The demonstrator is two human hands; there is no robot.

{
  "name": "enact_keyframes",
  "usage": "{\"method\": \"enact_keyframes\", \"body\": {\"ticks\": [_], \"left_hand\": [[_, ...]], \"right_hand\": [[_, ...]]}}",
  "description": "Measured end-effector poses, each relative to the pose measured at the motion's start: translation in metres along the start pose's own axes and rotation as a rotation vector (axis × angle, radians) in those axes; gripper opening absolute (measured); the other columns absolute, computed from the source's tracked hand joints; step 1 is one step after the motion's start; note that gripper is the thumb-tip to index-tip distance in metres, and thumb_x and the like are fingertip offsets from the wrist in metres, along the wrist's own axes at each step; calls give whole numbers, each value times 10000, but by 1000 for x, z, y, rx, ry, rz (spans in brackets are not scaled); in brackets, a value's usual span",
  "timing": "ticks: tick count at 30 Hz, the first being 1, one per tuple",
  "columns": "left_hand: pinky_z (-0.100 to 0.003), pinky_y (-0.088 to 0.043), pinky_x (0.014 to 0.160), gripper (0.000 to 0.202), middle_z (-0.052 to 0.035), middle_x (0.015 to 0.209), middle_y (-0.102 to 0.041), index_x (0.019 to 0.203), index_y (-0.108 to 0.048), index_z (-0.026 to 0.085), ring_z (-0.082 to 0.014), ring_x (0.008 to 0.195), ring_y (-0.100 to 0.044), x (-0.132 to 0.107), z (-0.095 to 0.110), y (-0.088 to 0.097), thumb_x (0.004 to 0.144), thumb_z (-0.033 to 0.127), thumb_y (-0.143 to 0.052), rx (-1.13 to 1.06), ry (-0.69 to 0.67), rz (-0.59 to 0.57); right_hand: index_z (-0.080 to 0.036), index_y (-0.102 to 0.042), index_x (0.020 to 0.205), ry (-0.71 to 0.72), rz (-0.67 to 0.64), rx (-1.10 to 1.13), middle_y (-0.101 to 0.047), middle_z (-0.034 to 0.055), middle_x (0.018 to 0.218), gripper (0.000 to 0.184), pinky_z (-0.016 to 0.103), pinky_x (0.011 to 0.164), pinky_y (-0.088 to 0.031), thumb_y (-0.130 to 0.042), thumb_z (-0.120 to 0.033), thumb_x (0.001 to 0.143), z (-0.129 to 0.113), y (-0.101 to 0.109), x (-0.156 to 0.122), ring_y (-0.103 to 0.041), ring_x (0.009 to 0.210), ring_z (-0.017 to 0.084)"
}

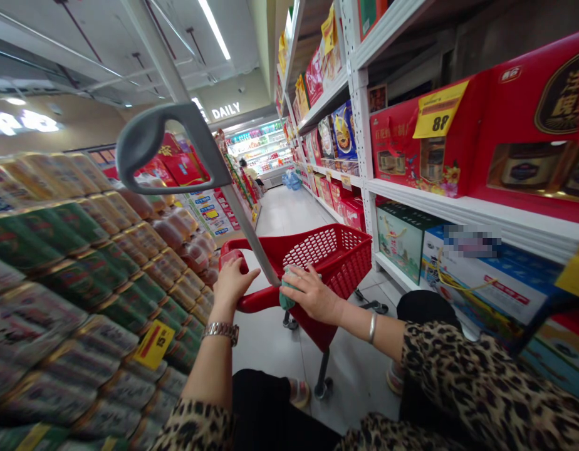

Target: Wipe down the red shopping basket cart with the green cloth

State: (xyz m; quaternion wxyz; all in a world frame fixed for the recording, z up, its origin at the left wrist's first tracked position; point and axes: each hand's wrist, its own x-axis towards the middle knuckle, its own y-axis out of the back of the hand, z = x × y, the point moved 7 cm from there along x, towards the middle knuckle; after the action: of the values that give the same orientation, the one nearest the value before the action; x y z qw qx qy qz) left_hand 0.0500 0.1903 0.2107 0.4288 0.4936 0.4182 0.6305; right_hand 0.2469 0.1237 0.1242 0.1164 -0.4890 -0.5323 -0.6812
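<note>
One long shelf unit stands on the right, and one stack of cans on the left carries one yellow price tag. Between them the floor runs open far ahead. One red basket stands on it, nearer the shelf edge; inside, only red mesh walls show. One grey handle rises from it. The left hand curls its fingers over the near rim. The right hand bends its fingers loosely around one teal cloth, pressing it against this rim.
</note>
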Motion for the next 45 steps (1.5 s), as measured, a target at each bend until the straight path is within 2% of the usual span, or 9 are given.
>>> {"method": "enact_keyframes", "body": {"ticks": [4, 8, 13, 17, 22, 30, 39, 41, 45], "left_hand": [[-396, -466, 1064, 608, -180, 1518, -558, 1374, -605, 145, -331, 1393, -527, 1, -2, -1, 871, 486, -615, -2, 7, -6], [-386, -464, 1062, 610, -181, 1524, -552, 1359, -615, 152, -328, 1405, -515, 2, -5, -2, 852, 490, -642, -4, 16, 11], [-392, -445, 1079, 596, -176, 1522, -555, 1342, -623, 159, -320, 1400, -517, 0, -2, -4, 862, 513, -615, -19, -11, 30], [-384, -440, 1082, 623, -169, 1534, -544, 1358, -612, 161, -317, 1418, -497, 0, -3, -5, 861, 536, -604, -13, -4, 15], [-416, -467, 1064, 586, -183, 1505, -569, 1335, -629, 166, -336, 1389, -527, 3, -4, -4, 860, 509, -629, 1, 3, 23], [-417, -482, 1042, 600, -163, 1505, -573, 1336, -628, 183, -339, 1379, -534, 4, -5, -4, 856, 543, -608, 0, 15, -8], [-458, -474, 1054, 613, -170, 1455, -599, 1294, -660, 197, -359, 1319, -564, 4, -6, -3, 833, 594, -580, 45, 17, 5], [-456, -483, 1039, 601, -168, 1432, -611, 1268, -675, 203, -363, 1288, -581, 4, -6, -2, 830, 602, -574, 54, 22, 10], [-460, -496, 1006, 599, -176, 1416, -612, 1262, -682, 200, -371, 1256, -594, 2, -7, -1, 837, 604, -557, 65, 23, 1]], "right_hand": [[-214, -678, 1282, 48, -17, 22, -664, 124, 1365, 370, 578, 1155, -425, -554, -81, 960, 1, 4, 5, -455, 1441, 290], [-185, -717, 1162, 187, 108, 3, -690, 124, 1303, 272, 508, 1128, -497, -548, -73, 980, -14, 16, 6, -472, 1430, 273], [-165, -677, 1273, 291, 205, -41, -656, 124, 1377, 338, 513, 1175, -468, -518, -62, 992, -35, 18, 1, -357, 1516, 289], [-159, -619, 1394, 143, 206, -101, -562, 150, 1507, 430, 586, 1198, -408, -531, -87, 979, -27, 7, -2, -223, 1570, 339], [-363, -503, 1515, -165, 33, -126, -412, 78, 1643, 582, 848, 1120, -218, -650, -273, 959, -7, -5, -2, -130, 1568, 457], [-391, -392, 1577, -192, -137, -153, -339, 65, 1679, 616, 847, 1130, -150, -533, -203, 1007, 7, -16, -7, -234, 1558, 392], [-305, -489, 1528, -408, -196, -180, -460, 117, 1604, 709, 809, 1167, -51, -449, 20, 900, 96, -14, -46, -409, 1493, 325], [-280, -523, 1505, -360, -163, -183, -506, 129, 1569, 712, 791, 1185, -62, -461, 40, 873, 91, -13, -42, -446, 1469, 320], [-216, -537, 1494, -184, -69, -154, -532, 146, 1547, 647, 724, 1231, -118, -470, 21, 896, 48, -13, -22, -491, 1433, 299]]}}
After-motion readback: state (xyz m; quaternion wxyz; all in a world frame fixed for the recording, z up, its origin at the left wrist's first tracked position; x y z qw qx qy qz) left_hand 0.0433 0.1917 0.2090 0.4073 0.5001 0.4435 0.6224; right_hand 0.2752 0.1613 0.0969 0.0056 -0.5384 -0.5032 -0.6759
